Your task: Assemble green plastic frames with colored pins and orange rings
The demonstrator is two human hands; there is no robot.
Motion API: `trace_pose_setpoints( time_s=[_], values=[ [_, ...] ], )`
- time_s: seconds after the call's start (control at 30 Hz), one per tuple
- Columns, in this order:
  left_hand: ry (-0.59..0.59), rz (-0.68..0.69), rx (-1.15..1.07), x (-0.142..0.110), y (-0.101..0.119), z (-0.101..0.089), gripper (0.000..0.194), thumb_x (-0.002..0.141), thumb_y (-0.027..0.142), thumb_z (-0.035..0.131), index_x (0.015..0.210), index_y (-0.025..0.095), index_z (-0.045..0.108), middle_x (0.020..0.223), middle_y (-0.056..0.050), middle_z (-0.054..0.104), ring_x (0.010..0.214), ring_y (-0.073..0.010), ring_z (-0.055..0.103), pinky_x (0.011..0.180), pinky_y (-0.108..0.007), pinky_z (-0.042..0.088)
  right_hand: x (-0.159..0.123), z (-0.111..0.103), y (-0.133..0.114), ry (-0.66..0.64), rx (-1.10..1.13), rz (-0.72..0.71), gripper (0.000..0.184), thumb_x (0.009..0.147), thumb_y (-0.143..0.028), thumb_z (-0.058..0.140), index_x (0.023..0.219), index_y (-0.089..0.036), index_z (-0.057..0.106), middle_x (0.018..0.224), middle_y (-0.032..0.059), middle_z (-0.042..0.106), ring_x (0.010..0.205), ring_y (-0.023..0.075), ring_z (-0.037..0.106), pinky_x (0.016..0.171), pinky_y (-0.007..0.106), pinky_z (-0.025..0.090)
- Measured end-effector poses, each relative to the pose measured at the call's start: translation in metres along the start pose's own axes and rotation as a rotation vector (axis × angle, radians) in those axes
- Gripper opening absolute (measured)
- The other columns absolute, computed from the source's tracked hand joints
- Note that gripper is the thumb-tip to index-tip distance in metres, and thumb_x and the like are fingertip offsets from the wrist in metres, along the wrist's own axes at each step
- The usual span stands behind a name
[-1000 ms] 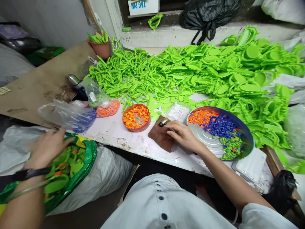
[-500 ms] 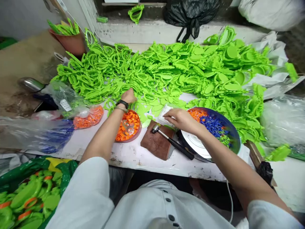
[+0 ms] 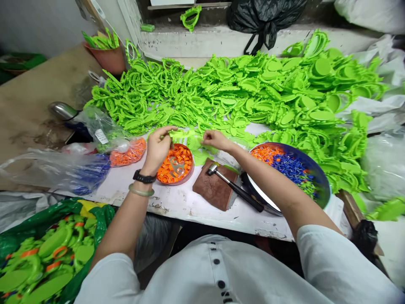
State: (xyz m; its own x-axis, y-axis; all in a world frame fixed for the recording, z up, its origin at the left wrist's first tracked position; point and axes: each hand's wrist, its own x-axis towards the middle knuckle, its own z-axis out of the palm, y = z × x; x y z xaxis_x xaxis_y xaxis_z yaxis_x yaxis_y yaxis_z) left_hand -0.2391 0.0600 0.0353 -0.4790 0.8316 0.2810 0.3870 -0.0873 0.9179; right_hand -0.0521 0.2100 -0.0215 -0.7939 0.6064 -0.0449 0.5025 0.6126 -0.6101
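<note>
My left hand is closed on a long green plastic part, held level above the round dish of orange rings. My right hand pinches something small near the part's right end; what it holds is too small to name. A small hammer lies across a brown pad just in front of both hands. A huge heap of green plastic parts covers the table behind my hands.
A blue bowl at the right holds orange, blue and green bits and a metal lid. Plastic bags of orange rings and blue pieces lie at the left. A green sack of finished parts sits low left. A clay pot stands at the back left.
My left hand drew back from the heap with a green part in it. My right hand left the bowl's edge and moved left to meet that part.
</note>
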Motion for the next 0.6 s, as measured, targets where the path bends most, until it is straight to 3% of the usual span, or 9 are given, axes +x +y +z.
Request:
trace_pose_setpoints(
  time_s=[0.07,0.13,0.23,0.33,0.47,0.53,0.6],
  values=[
    [-0.042,-0.198,-0.273,-0.025,-0.001,0.009,0.027,0.078,0.013,0.060,0.103,0.017,0.073,0.064,0.001,0.062,0.053,-0.0128,0.058,0.055,-0.029,0.050,-0.014,-0.011,0.006,0.101,0.472,0.110,0.019,0.083,-0.033,0.065,0.083,-0.017,0.055,0.067,-0.0029,0.058,0.057,0.0090,0.052,0.055,0.022,0.042],
    [-0.070,-0.307,-0.517,-0.046,-0.003,0.020,0.027,0.072,0.020,0.071,0.099,0.018,0.073,0.075,-0.002,0.069,0.060,-0.0146,0.065,0.058,-0.029,0.053,-0.032,-0.016,0.004,0.138,0.950,0.184,0.033,0.068,-0.032,0.079,0.084,-0.018,0.054,0.064,-0.0067,0.054,0.053,0.0075,0.049,0.053,0.021,0.042],
    [-0.083,-0.341,-0.715,-0.070,-0.004,0.036,0.032,0.061,0.021,0.082,0.092,0.019,0.075,0.092,-0.005,0.074,0.075,-0.0178,0.070,0.066,-0.031,0.057,-0.066,-0.016,-0.009,0.158,1.240,0.166,0.049,0.055,-0.028,0.088,0.093,-0.019,0.059,0.069,-0.0067,0.058,0.057,0.0071,0.052,0.056,0.021,0.046],
    [-0.141,-0.305,-0.671,-0.092,0.001,0.049,0.028,0.067,0.026,0.081,0.094,0.020,0.077,0.091,-0.005,0.073,0.077,-0.0167,0.068,0.069,-0.030,0.057,-0.098,-0.010,-0.026,0.203,1.195,0.091,0.038,0.061,-0.033,0.084,0.087,-0.017,0.061,0.074,-0.0038,0.061,0.060,0.0078,0.053,0.058,0.022,0.044],
    [-0.258,-0.223,-0.493,-0.122,0.009,0.075,0.025,0.081,0.033,0.071,0.101,0.019,0.077,0.078,-0.004,0.068,0.071,-0.0149,0.064,0.071,-0.029,0.055,-0.130,0.012,-0.044,0.272,0.898,-0.006,0.026,0.074,-0.037,0.073,0.082,-0.018,0.056,0.072,-0.0039,0.058,0.064,0.0101,0.051,0.062,0.025,0.042],
    [-0.263,-0.292,-0.596,-0.135,0.010,0.092,0.028,0.083,0.036,0.069,0.106,0.019,0.072,0.083,-0.004,0.068,0.072,-0.0145,0.065,0.072,-0.029,0.056,-0.138,0.032,-0.050,0.415,0.716,-0.015,0.019,0.080,-0.035,0.066,0.084,-0.019,0.057,0.073,-0.0034,0.057,0.067,0.0115,0.050,0.066,0.026,0.041],
    [-0.178,-0.363,-0.743,-0.145,0.009,0.106,0.027,0.085,0.038,0.067,0.104,0.020,0.065,0.095,-0.005,0.069,0.081,-0.0148,0.067,0.077,-0.029,0.055,-0.140,0.052,-0.054,0.599,0.634,0.000,0.015,0.084,-0.033,0.061,0.086,-0.020,0.057,0.076,-0.0022,0.057,0.069,0.0129,0.051,0.069,0.028,0.041]
  ],
)
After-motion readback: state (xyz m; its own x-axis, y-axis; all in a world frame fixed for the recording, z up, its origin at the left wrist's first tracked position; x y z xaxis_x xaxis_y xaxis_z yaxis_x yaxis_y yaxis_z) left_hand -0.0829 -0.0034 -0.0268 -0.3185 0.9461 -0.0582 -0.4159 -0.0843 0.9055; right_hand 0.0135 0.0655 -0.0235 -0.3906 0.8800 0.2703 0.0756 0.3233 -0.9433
